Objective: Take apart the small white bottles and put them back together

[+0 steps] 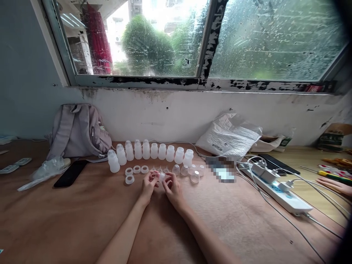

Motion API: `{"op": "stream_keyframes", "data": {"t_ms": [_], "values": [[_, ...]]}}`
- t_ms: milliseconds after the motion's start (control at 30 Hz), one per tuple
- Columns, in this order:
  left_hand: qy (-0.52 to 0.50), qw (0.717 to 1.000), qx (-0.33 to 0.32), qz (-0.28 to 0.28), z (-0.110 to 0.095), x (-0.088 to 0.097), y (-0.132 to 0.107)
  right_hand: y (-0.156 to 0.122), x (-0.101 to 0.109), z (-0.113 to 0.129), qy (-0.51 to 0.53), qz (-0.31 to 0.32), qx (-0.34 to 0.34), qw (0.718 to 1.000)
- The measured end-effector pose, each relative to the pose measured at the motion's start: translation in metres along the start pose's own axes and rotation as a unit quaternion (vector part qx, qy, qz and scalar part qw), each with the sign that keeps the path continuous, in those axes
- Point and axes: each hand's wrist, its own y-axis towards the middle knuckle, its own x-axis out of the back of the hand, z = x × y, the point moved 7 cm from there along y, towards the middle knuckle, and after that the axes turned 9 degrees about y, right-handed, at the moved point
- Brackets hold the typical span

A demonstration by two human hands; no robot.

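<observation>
Between my left hand (149,185) and my right hand (172,187), both closed at the fingertips, is a small whitish translucent baby bottle part (161,176). Fingers cover much of it, so its exact kind is unclear. Just behind it stand several clear bottle nipples (166,169). White screw rings (129,179) lie to the left of my left hand. Clear dome caps (195,177) are grouped to the right of my right hand. Farther back, frosted baby bottles (146,150) form a curved row; those on the left have tops fitted, while those on the right look open-necked.
At left are a grey backpack (78,128), a black phone (70,173) and a crumpled plastic bag (49,169). A silver mailer bag (229,134) leans on the wall. At right lie a power strip (286,194) with cables, a screwdriver (334,176) and another person's hand (335,186).
</observation>
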Motion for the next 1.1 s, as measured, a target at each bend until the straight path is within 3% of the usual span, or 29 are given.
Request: {"op": "stream_keyframes", "data": {"t_ms": [167,300,467,600,800,900,967,1033,1100], "values": [[-0.033,0.996,0.002,-0.089,0.007,0.024,0.013,0.015,-0.003,0.004,-0.068,-0.039,0.025,0.997],[-0.053,0.987,0.014,-0.149,0.015,0.045,0.020,0.066,-0.020,0.020,-0.187,-0.022,0.057,0.981],[-0.066,0.979,0.022,-0.191,0.020,0.059,0.022,0.140,-0.044,0.011,-0.299,0.045,-0.019,0.953],[-0.084,0.979,0.033,-0.183,0.023,0.059,0.023,0.164,-0.052,-0.002,-0.303,0.088,-0.044,0.948],[-0.104,0.980,0.050,-0.164,0.026,0.054,0.022,0.152,-0.047,0.017,-0.284,0.084,0.003,0.955],[-0.112,0.981,0.052,-0.151,0.024,0.051,0.021,0.132,-0.029,0.045,-0.263,0.033,0.044,0.963],[-0.117,0.982,0.050,-0.139,0.022,0.048,0.020,0.112,-0.010,0.068,-0.195,-0.023,0.111,0.974],[-0.120,0.984,0.047,-0.126,0.022,0.045,0.020,0.089,0.005,0.081,-0.123,-0.035,0.149,0.981],[-0.122,0.985,0.046,-0.114,0.022,0.042,0.019,0.069,0.015,0.081,-0.075,-0.025,0.142,0.987]]}}
